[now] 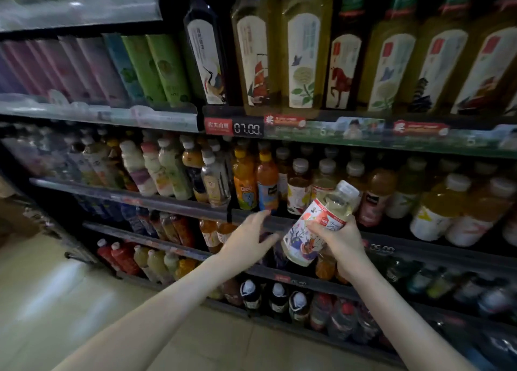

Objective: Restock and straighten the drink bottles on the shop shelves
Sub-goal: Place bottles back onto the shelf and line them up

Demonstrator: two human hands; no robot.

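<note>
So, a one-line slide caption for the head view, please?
Right hand grips a tilted tea bottle at the drink shelf; left hand open beside it.

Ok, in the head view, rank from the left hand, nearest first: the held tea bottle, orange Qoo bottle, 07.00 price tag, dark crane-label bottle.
From the left hand:
1. Held tea bottle, just to its right, gripped by the right hand.
2. Orange Qoo bottle, directly above it.
3. 07.00 price tag, higher still.
4. Dark crane-label bottle, highest, up and slightly left.
</note>
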